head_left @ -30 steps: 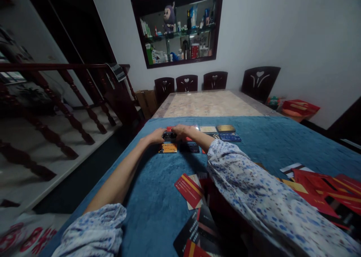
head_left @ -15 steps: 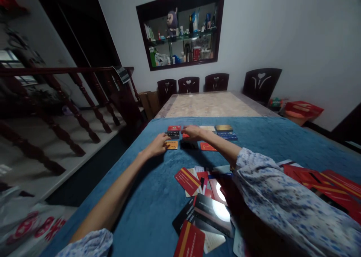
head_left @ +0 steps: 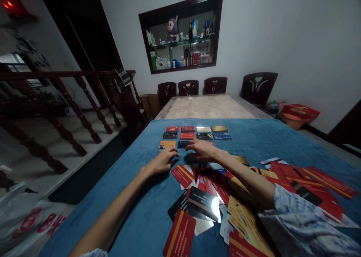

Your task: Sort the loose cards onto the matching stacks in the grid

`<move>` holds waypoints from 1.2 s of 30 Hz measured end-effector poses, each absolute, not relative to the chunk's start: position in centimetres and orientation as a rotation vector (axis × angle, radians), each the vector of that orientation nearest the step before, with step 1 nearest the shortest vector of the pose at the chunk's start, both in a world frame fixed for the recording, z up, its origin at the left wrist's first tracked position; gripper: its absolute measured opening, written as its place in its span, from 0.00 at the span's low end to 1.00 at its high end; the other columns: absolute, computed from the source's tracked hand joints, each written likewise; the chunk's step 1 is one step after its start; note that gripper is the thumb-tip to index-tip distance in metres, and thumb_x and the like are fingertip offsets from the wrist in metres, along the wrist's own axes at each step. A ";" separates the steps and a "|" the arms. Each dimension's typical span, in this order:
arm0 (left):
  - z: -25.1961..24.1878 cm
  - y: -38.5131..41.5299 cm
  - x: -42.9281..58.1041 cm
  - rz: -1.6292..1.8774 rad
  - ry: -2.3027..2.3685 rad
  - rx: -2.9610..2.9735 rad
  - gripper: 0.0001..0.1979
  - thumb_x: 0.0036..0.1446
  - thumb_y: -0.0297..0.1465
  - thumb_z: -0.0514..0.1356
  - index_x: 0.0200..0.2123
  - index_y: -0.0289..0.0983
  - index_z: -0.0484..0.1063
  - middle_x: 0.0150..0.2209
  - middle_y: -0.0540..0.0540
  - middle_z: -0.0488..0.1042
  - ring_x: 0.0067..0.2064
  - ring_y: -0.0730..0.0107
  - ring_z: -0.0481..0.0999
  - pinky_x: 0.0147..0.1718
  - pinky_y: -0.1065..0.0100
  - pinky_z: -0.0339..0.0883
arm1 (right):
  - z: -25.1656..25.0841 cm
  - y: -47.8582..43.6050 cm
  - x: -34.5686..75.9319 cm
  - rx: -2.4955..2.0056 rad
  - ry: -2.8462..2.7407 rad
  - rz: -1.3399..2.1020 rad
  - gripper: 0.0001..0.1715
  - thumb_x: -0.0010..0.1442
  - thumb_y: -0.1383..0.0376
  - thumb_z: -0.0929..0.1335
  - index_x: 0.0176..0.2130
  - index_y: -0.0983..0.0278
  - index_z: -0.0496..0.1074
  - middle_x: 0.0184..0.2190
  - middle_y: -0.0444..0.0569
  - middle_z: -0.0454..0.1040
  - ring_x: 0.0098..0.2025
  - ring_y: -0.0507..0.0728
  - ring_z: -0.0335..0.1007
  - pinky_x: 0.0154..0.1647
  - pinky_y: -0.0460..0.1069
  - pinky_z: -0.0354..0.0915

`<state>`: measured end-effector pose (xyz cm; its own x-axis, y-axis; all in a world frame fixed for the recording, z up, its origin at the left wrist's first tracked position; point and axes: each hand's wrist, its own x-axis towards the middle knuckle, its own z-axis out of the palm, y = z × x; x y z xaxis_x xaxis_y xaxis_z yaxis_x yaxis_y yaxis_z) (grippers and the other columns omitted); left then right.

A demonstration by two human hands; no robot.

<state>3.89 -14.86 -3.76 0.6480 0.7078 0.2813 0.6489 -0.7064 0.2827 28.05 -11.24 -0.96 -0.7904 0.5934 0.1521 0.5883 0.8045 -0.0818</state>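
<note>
Bank-style cards lie in neat rows on the blue cloth point(head_left: 135, 167). In the nearest row are an orange card point(head_left: 167, 144), a dark card point(head_left: 182, 144) and a red card mostly hidden behind my right hand. My right hand point(head_left: 203, 150) hovers low at the dark card's right end, fingers spread and bent, with nothing visible in them. Just below the orange card rests my left hand point(head_left: 163, 160), fingers loosely curled and apart, holding nothing. Near it lies a loose pile with a red striped card point(head_left: 183, 175) and a black card point(head_left: 204, 203).
Gold cards point(head_left: 245, 221) are scattered under my right forearm. Farther right spreads a heap of red cards point(head_left: 310, 185). Beyond the cloth is the bare tabletop point(head_left: 208, 106), with chairs point(head_left: 188, 88) along the wall. A wooden railing point(head_left: 76, 114) stands left.
Both hands have drawn back toward me, the right from the middle row, the left off the orange card's edge. More cards in the rows now show. The view has shifted slightly.
</note>
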 end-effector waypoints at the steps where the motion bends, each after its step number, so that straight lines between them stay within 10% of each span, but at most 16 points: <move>1: -3.9 -15.2 3.9 0.567 1.116 2.691 0.20 0.50 0.15 0.56 0.43 0.38 0.74 0.50 0.43 0.71 0.53 0.61 0.71 0.55 0.59 0.67 | -1.2 -11.8 28.2 -0.924 -2.827 0.041 0.17 0.59 0.66 0.69 0.49 0.63 0.76 0.45 0.55 0.75 0.47 0.61 0.70 0.43 0.50 0.64; 20: -2.6 -19.6 5.0 0.252 1.127 2.473 0.22 0.56 0.29 0.61 0.56 0.42 0.70 0.57 0.42 0.69 0.60 0.53 0.63 0.59 0.46 0.55 | -3.5 -15.0 27.9 -0.711 -2.836 0.074 0.10 0.63 0.64 0.66 0.40 0.64 0.77 0.39 0.53 0.75 0.38 0.55 0.66 0.37 0.48 0.59; 36: -4.3 -18.6 4.0 0.623 1.036 2.653 0.11 0.65 0.34 0.57 0.46 0.39 0.77 0.44 0.43 0.77 0.47 0.64 0.74 0.49 0.62 0.68 | -4.0 -15.4 27.8 -0.703 -2.804 0.213 0.18 0.61 0.55 0.69 0.44 0.66 0.75 0.43 0.55 0.74 0.43 0.59 0.67 0.42 0.52 0.62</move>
